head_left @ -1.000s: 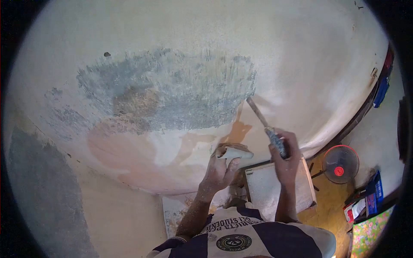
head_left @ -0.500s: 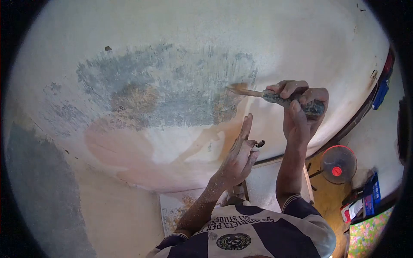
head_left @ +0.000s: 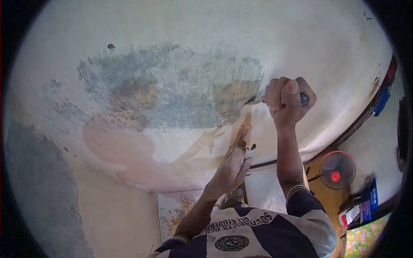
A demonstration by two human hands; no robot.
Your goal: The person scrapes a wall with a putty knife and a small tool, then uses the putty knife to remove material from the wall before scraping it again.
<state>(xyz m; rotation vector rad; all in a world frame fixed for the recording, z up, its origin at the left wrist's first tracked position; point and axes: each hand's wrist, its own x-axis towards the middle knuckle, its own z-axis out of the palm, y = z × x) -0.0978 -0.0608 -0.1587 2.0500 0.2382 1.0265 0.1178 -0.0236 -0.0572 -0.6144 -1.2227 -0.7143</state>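
Note:
My right hand [head_left: 289,98] is closed around the dark handle of a scraper [head_left: 257,102], whose blade meets the wall at the right end of a grey patch [head_left: 185,86] where the pale coating is gone. Lower and to the left, my left hand [head_left: 235,160] is near the wall, its fingers pointing up. A small pale rolled object with a dark end [head_left: 251,149] is held between its fingers. Dust covers the left wrist and forearm. Pale paint [head_left: 198,146] surrounds the grey patch on the wall.
A fan with a red rim [head_left: 338,170] stands on the floor at the lower right. Beside it are a blue box [head_left: 369,206] and a floral cloth [head_left: 365,236]. A dark edge strip [head_left: 344,136] curves along the wall's right side. Another grey patch [head_left: 38,185] lies at the left.
My right hand has turned, and the scraper blade has moved right and down to the patch's edge. My left hand has shifted slightly left and down, its fingers closer together.

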